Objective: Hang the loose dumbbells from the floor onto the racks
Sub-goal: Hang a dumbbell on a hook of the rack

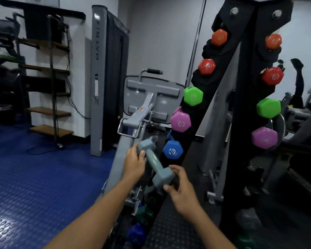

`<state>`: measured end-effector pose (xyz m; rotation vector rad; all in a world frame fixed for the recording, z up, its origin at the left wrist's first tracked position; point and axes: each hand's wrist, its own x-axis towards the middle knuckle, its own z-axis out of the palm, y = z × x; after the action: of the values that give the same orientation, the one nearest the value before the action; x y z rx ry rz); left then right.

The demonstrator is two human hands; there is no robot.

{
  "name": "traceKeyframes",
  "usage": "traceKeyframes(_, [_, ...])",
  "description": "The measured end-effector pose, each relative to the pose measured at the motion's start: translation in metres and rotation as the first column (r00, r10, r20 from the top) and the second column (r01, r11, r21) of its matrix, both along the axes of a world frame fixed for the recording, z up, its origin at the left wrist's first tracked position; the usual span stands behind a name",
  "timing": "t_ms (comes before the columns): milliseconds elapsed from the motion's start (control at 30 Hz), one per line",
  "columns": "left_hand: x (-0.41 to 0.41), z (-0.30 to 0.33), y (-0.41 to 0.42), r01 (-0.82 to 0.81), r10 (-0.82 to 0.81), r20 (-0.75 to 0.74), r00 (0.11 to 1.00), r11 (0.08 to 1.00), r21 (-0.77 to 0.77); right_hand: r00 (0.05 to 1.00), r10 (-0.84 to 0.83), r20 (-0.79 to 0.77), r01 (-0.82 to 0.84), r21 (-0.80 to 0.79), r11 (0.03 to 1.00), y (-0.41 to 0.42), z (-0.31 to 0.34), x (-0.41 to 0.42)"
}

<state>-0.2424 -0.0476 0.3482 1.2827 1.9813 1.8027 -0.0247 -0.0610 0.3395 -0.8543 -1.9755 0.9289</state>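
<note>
I hold a grey-blue dumbbell point(153, 163) with both hands, tilted, in front of the black upright rack point(241, 108). My left hand point(134, 163) grips its upper end near the handle. My right hand point(180, 187) grips its lower end. The dumbbell hangs just below and left of the blue dumbbell point(173, 149) on the rack's left side. Above that sit purple point(180, 122), green point(193, 96), red point(206, 66) and orange point(219, 37) dumbbells. On the rack's right side hang orange, red, green point(268, 107) and purple point(264, 137) ones.
A grey weight machine point(142, 112) stands right behind my hands, left of the rack. Dark green point(144, 213) and blue point(137, 232) dumbbells lie low by the rack's foot. Blue rubber floor point(34, 177) spreads to the left. A shelf unit point(50, 87) stands at the back wall.
</note>
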Motion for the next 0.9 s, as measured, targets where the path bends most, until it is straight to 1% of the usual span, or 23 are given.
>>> traceKeyframes(100, [-0.001, -0.018, 0.018, 0.0, 0.001, 0.034, 0.999, 0.999, -0.038, 0.996, -0.092, -0.018, 0.092, -0.018, 0.996, 0.014, -0.023, -0.008])
traceKeyframes(200, [-0.004, -0.023, 0.038, 0.011, -0.007, 0.056, 0.998, 0.998, -0.063, 0.991, -0.126, -0.039, 0.123, -0.06, 0.991, 0.029, -0.033, -0.018])
traceKeyframes(367, [-0.013, -0.014, 0.067, 0.051, -0.05, 0.015, 0.999, 0.995, -0.086, 0.976, -0.19, -0.106, 0.182, -0.081, 0.98, 0.046, -0.038, -0.037])
traceKeyframes(467, [-0.016, -0.01, 0.085, 0.077, -0.085, -0.074, 0.994, 0.991, -0.11, 0.96, -0.234, -0.151, 0.217, -0.12, 0.969, 0.053, -0.043, -0.041])
traceKeyframes(533, [-0.019, -0.011, 0.095, 0.091, -0.108, -0.115, 0.987, 0.986, -0.143, 0.95, -0.254, -0.182, 0.236, -0.118, 0.965, 0.054, -0.047, -0.044])
traceKeyframes(600, [-0.025, -0.013, 0.102, 0.099, -0.117, -0.116, 0.986, 0.985, -0.144, 0.944, -0.256, -0.207, 0.239, -0.101, 0.966, 0.055, -0.046, -0.049])
traceKeyframes(667, [-0.029, -0.014, 0.107, 0.131, -0.147, -0.085, 0.986, 0.977, -0.167, 0.94, -0.256, -0.226, 0.239, -0.101, 0.966, 0.058, -0.046, -0.053])
traceKeyframes(733, [-0.027, -0.014, 0.117, 0.16, -0.186, -0.1, 0.977, 0.961, -0.227, 0.932, -0.266, -0.247, 0.243, -0.12, 0.962, 0.059, -0.047, -0.056])
traceKeyframes(800, [-0.022, -0.01, 0.129, 0.231, -0.265, -0.092, 0.96, 0.932, -0.278, 0.919, -0.286, -0.273, 0.257, -0.136, 0.957, 0.059, -0.047, -0.06])
traceKeyframes(900, [-0.013, -0.005, 0.148, 0.364, -0.417, -0.06, 0.907, 0.846, -0.389, 0.908, -0.307, -0.283, 0.279, -0.135, 0.951, 0.059, -0.046, -0.065])
